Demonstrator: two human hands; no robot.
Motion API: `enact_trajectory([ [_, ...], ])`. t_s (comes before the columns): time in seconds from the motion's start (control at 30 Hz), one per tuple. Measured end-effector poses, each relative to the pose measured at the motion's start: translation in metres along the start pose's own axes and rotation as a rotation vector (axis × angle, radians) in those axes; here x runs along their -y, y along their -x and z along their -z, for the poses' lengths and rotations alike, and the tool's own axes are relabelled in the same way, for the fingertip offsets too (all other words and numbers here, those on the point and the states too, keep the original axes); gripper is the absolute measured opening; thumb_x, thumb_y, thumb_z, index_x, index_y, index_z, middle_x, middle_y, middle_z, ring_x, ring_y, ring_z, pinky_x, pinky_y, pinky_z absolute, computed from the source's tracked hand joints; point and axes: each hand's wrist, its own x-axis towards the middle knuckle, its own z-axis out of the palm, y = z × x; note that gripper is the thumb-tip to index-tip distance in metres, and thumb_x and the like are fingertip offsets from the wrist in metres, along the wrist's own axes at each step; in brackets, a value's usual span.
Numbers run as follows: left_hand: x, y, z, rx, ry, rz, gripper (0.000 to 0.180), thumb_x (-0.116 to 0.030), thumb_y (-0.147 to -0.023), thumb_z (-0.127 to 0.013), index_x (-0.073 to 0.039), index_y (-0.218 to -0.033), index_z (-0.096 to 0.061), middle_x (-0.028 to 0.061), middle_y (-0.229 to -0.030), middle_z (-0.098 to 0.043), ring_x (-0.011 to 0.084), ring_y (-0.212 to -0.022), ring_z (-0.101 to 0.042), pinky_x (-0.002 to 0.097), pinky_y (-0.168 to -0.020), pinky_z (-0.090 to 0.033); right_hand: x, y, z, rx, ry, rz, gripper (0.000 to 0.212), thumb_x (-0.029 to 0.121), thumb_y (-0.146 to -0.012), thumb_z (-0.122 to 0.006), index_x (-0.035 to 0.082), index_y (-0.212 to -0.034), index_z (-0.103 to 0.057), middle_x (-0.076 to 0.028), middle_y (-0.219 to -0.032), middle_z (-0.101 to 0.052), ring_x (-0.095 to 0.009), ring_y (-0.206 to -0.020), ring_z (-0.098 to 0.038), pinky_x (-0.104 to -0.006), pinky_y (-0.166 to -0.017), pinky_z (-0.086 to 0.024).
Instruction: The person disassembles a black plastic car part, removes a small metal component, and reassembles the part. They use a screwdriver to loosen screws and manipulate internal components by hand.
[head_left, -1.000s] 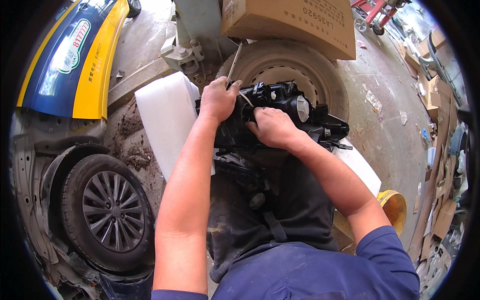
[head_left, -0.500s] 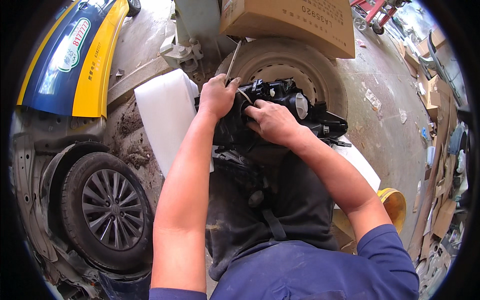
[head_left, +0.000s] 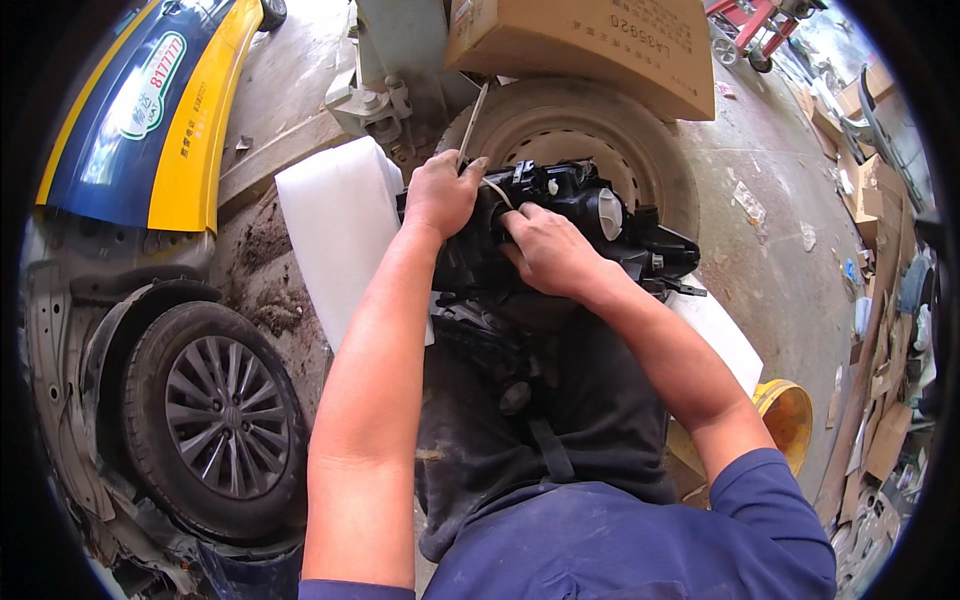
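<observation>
Presently, left hand (head_left: 443,197) grasps thin rod (head_left: 472,124); right hand (head_left: 546,245) at black lamp (head_left: 576,184), fingertips hidden, grip cannot be told. Lamp masks wheel's (head_left: 676,170) near side; carton (head_left: 590,52) covers its far edge; foam (head_left: 338,220) left of wheel.

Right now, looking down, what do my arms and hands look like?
You wear a dark blue shirt with short sleeves; the right sleeve ends above the elbow, and only the edge of the left sleeve shows. Below them, both arms are bare. Your left hand and right hand are ungloved, with no watch or bracelet visible.
</observation>
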Motion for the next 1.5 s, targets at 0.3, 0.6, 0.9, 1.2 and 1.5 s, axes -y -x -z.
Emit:
enact_trajectory([
  [0.3, -0.004, 0.000, 0.000, 0.018, -0.030, 0.027, 0.049, -0.045, -0.108, -0.074, 0.004, -0.107, -0.078, 0.0320, -0.111, -0.081, 0.0520, -0.112, -0.077, 0.0573, -0.100, -0.060, -0.004, 0.018, 0.001, -0.231, -0.095, 0.070, 0.036, 0.018, -0.101, -0.080, 0.003, -0.133, -0.072, -0.023, -0.123, -0.071, -0.045, -0.118, -0.072, -0.0540, -0.104, -0.059],
  [0.6, -0.033, 0.028, 0.008, -0.056, 0.024, -0.090, 0.041, -0.038, -0.105, -0.081, 0.002, -0.108, -0.077, 0.0268, -0.101, -0.082, 0.0486, -0.096, -0.078, 0.0519, -0.088, -0.061, 0.021, 0.104, -0.060, -0.252, -0.793, -0.565, 0.050, 0.030, -0.105, -0.083, -0.004, -0.139, -0.072, -0.026, -0.117, -0.083, -0.036, -0.109, -0.083, -0.0428, -0.100, -0.063],
  [0.9, -0.043, 0.092, 0.001, -0.021, 0.198, -0.111, 0.025, -0.019, -0.100, -0.086, 0.001, -0.111, -0.076, 0.0149, -0.086, -0.076, 0.0179, -0.076, -0.070, 0.0371, -0.076, -0.058, 0.013, 0.076, -0.082, -0.247, -0.968, -0.446, 0.057, 0.031, -0.104, -0.084, -0.004, -0.147, -0.069, -0.017, -0.113, -0.084, -0.028, -0.095, -0.083, -0.0396, -0.087, -0.065],
  [1.2, -0.032, 0.134, -0.014, -0.008, 0.429, -0.001, 0.021, -0.006, -0.098, -0.086, 0.001, -0.115, -0.075, 0.0018, -0.093, -0.076, 0.0084, -0.084, -0.066, 0.0277, -0.079, -0.055, 0.005, 0.076, -0.072, -0.523, -1.134, -0.686, 0.039, 0.027, -0.110, -0.076, -0.003, -0.135, -0.073, -0.015, -0.105, -0.082, -0.019, -0.079, -0.081, -0.0369, -0.064, -0.064],
  [1.5, -0.028, 0.147, -0.022, 0.103, 0.843, 0.121, 0.018, -0.004, -0.106, -0.077, 0.001, -0.123, -0.073, 0.0096, -0.110, -0.083, 0.0078, -0.077, -0.068, 0.0239, -0.072, -0.056, -0.001, 0.066, -0.072, -0.505, -1.261, -0.579, 0.027, 0.029, -0.116, -0.073, 0.003, -0.118, -0.078, -0.003, -0.100, -0.078, -0.011, -0.072, -0.070, -0.0276, -0.060, -0.055],
])
